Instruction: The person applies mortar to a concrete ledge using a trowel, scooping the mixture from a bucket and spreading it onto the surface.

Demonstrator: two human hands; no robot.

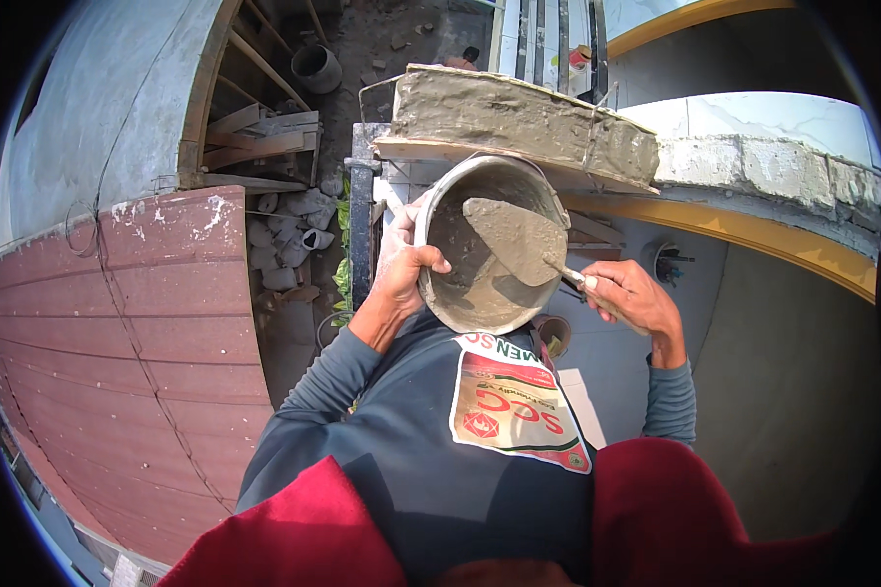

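My left hand (pixel 401 259) grips the left rim of a round bucket (pixel 439 311), its thumb over the edge and its other fingers hidden behind the wall. Wet grey mortar coats the inside of the bucket. In my right hand (pixel 632 295) is the handle of a trowel (pixel 519 238), the fingers wrapped round it. The trowel's blade lies over the bucket's mouth, smeared with mortar, its tip toward the upper left. Just beyond the bucket runs a ledge of wet mortar (pixel 519 122), with a wooden board (pixel 509 158) along its near lower edge.
Reddish-brown roofing sheets (pixel 127 342) slope away at the left. Bent wire ties (pixel 593 132) stick out by the mortar ledge. A yellow-edged beam (pixel 754 240) extends to the right. Far below are a dark bucket (pixel 316 68), stacked planks (pixel 259 142) and bags of rubble (pixel 289 240).
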